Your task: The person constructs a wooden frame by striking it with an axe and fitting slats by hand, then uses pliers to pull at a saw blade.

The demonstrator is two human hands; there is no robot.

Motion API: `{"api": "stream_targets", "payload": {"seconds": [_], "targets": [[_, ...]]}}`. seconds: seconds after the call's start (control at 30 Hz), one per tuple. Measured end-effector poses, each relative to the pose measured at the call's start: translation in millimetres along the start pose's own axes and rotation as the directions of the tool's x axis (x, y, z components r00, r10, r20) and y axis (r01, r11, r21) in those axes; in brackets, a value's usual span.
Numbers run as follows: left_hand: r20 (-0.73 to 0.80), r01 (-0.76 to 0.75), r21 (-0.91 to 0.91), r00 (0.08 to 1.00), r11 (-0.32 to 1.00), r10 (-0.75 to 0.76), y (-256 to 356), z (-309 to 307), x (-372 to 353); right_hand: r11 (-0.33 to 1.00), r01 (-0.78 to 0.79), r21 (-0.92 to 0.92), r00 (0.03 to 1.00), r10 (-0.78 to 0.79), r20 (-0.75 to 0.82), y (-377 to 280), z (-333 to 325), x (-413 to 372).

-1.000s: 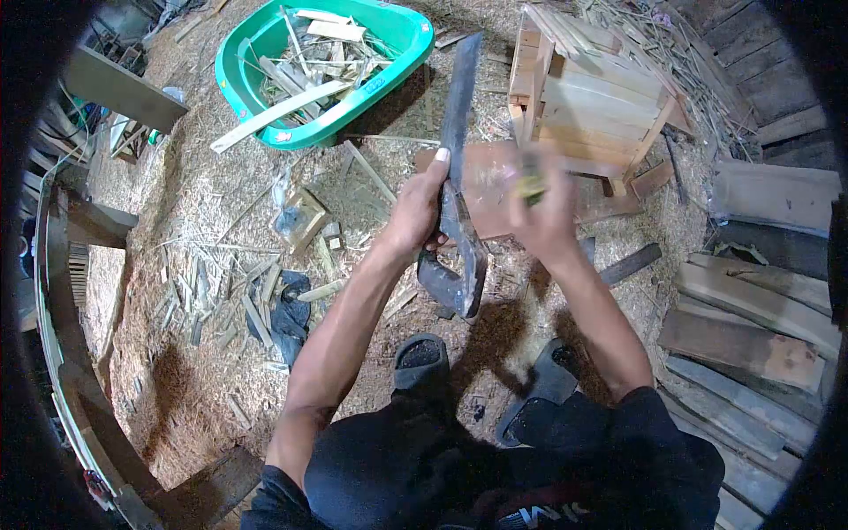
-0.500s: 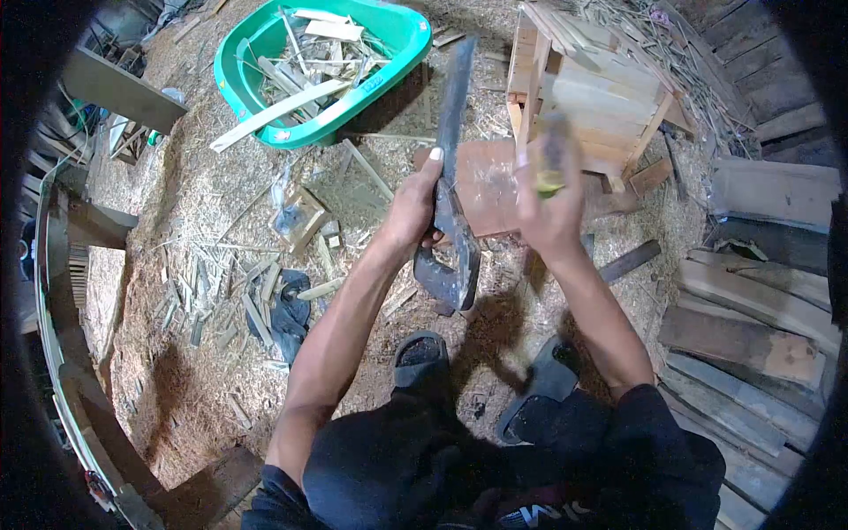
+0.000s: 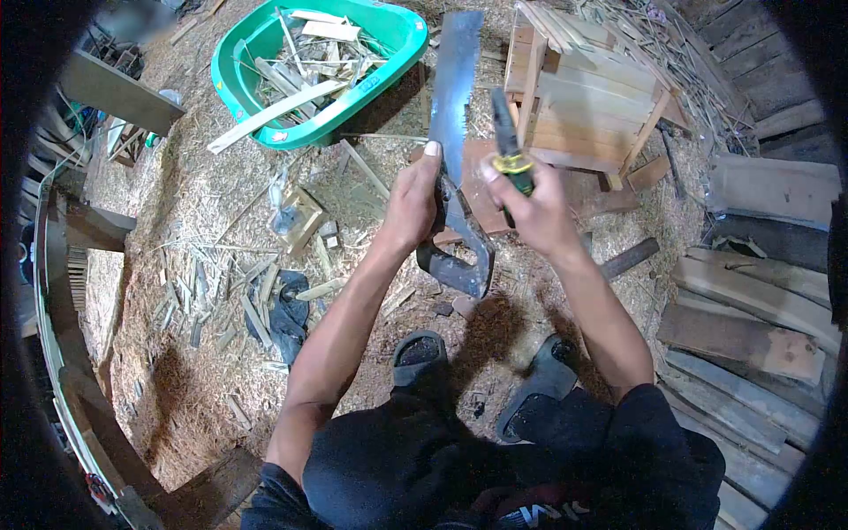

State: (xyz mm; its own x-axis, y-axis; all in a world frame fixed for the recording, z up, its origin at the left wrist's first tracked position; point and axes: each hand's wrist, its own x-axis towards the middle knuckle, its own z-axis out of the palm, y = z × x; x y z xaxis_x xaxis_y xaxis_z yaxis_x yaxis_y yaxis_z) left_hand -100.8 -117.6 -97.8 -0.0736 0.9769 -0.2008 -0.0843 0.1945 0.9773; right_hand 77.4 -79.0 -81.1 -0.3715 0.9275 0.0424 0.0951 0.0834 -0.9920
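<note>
A hand saw (image 3: 453,84) points away from me, its dark handle toward my feet and its blade face turned up. My left hand (image 3: 415,199) is closed round the saw where blade and handle meet, the thumb on the blade. In my right hand (image 3: 539,208) is a pair of pliers (image 3: 509,146) with yellow and black grips, its dark jaws pointing up and away. The pliers are just right of the toothed edge, apart from the blade. A reddish-brown board (image 3: 481,199) lies on the ground beneath both hands.
Ahead on the left, a green tub (image 3: 380,84) holds wood scraps. A wooden crate-like frame (image 3: 587,115) stands ahead on the right. Planks (image 3: 733,340) lie along the right side. A dark cloth (image 3: 290,314) and wood slivers are on the sawdust floor.
The saw has turned so that more of its blade face shows. My right hand has moved left toward the blade, and the blurred tool in it now shows clearly as pliers.
</note>
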Motion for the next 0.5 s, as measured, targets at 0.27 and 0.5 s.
{"api": "stream_targets", "payload": {"seconds": [0.27,0.5], "targets": [[-0.097,-0.141,0.044,0.985,0.989,0.144,-17,4,8,1.000,0.023,-0.007,0.998,-0.023,0.065,-9,14,-8],[-0.200,-0.181,0.189,0.955,0.965,0.218,-5,14,7,0.991,0.057,-0.125,0.996,-0.065,-0.064,-8,20,-11]]}}
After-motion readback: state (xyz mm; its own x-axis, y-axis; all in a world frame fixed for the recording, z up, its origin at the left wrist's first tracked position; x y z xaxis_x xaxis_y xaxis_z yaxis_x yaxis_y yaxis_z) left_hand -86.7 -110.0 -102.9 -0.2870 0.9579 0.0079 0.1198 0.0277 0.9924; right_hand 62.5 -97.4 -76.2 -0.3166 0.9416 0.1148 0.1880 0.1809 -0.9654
